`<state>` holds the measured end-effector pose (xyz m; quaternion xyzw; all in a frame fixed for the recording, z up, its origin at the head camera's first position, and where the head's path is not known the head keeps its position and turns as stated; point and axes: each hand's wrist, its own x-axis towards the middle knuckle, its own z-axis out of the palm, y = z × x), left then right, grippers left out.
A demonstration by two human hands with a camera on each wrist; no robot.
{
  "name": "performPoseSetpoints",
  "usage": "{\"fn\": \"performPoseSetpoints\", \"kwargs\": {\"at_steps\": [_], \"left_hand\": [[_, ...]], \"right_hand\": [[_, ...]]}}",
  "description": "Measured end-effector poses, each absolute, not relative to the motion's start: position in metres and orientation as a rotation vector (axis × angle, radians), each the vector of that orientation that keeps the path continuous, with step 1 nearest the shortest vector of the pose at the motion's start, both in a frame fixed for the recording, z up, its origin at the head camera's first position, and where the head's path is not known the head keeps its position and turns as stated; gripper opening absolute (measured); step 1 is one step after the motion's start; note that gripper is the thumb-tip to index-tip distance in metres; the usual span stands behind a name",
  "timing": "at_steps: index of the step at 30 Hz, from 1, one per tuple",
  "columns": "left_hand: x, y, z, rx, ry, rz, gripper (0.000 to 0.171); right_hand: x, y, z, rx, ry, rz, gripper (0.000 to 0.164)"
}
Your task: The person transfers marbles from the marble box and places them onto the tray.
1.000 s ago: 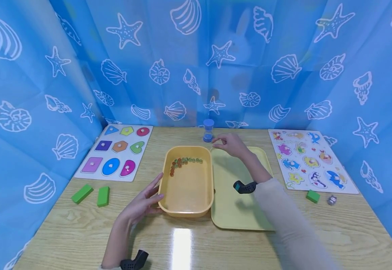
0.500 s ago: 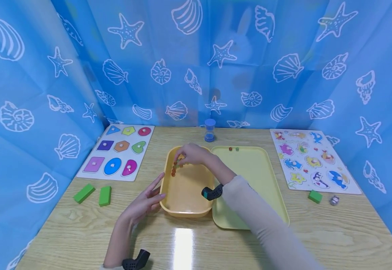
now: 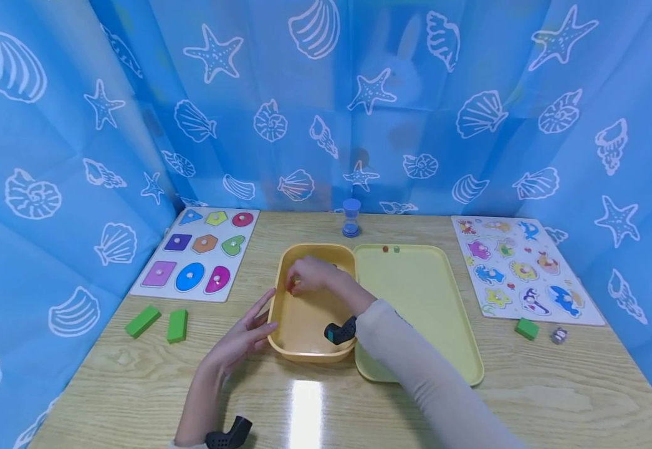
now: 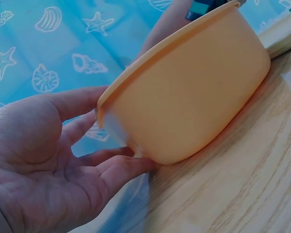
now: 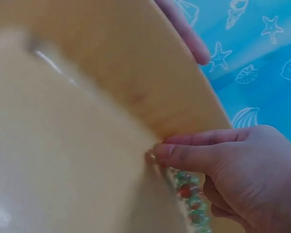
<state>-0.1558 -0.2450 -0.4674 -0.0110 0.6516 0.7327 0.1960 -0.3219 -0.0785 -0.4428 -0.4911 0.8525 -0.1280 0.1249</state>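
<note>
We see an hourglass beyond the orange basin, which the left hand touches, fingers apart. The right hand, at the tray 1 second ago, hides some translucent beads inside, fingertips together, grip unclear.

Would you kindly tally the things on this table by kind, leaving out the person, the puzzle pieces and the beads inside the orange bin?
Orange bin: 1
Yellow tray: 1
Beads on that tray: 2
Puzzle boards: 2
Green blocks: 3
Hourglass: 1
Small grey figure: 1
Total: 11
</note>
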Motion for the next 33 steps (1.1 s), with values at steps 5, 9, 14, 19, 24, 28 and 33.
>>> {"fn": "performPoseSetpoints", "kwargs": {"at_steps": [5, 9, 14, 19, 24, 28, 33], "left_hand": [[-0.156, -0.243, -0.468, -0.054, 1.809, 2.068, 0.062], [-0.156, -0.242, -0.468, -0.053, 1.799, 2.081, 0.063], [-0.157, -0.242, -0.468, -0.043, 1.799, 2.085, 0.063], [-0.156, -0.243, -0.468, -0.049, 1.785, 2.090, 0.063], [-0.155, -0.244, -0.469, -0.053, 1.766, 2.102, 0.063], [-0.155, -0.244, -0.469, -0.048, 1.733, 2.120, 0.062], [-0.155, -0.245, -0.468, -0.046, 1.700, 2.134, 0.063]], "right_hand": [[-0.322, -0.063, -0.423, -1.371, 2.460, -0.578, 0.015], [-0.331, -0.029, -0.404, -1.307, 2.496, -0.768, 0.017], [-0.351, 0.029, -0.403, -1.152, 2.638, -0.907, 0.021], [-0.369, 0.089, -0.426, -0.967, 2.788, -0.876, 0.021], [-0.374, 0.130, -0.450, -0.857, 2.843, -0.856, 0.020], [-0.376, 0.145, -0.464, -0.808, 2.843, -0.872, 0.019], [-0.376, 0.143, -0.465, -0.752, 2.862, -0.893, 0.021]]}}
